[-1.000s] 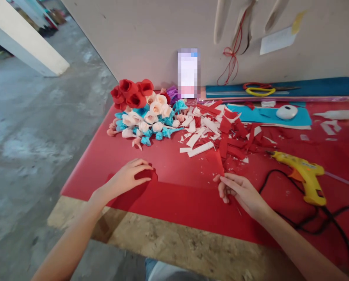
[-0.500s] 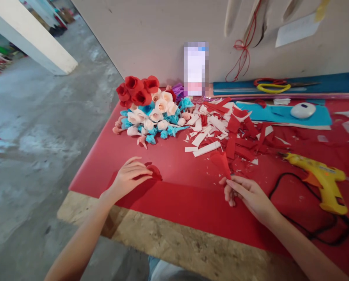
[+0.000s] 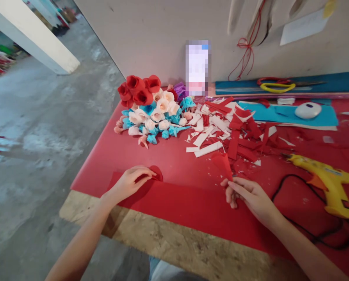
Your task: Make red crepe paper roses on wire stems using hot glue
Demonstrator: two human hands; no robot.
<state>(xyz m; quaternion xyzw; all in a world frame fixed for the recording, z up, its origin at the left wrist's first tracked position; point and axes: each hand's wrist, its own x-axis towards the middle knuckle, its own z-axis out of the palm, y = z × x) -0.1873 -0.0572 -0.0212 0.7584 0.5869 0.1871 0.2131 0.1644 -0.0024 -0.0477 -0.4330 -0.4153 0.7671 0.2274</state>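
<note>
My left hand (image 3: pixel 135 181) is at the left of the red work surface, its fingers drawn together at the edge of a small rounded red paper petal (image 3: pixel 156 171). Between the thumb and fingers of my right hand (image 3: pixel 247 194) is a red paper piece (image 3: pixel 222 164), narrow at the grip and wider toward its upper end. A long red paper strip (image 3: pixel 177 203) lies along the near edge, passing below both hands. Beyond my left hand is a heap of paper flowers, with red flowers (image 3: pixel 141 88) on top of white flowers (image 3: pixel 162 105) and blue ones (image 3: pixel 152 138).
Red and white paper scraps (image 3: pixel 218 127) are scattered in the middle. A yellow glue gun (image 3: pixel 328 183) with a black cord (image 3: pixel 280 183) lies at the right. Scissors (image 3: pixel 278 86) and a white rounded object (image 3: pixel 308 111) are farther back. A phone (image 3: pixel 197 68) leans on the wall.
The fingers of my left hand have come together at the petal's edge. My right hand keeps its hold on the red paper piece. The view has shifted slightly.
</note>
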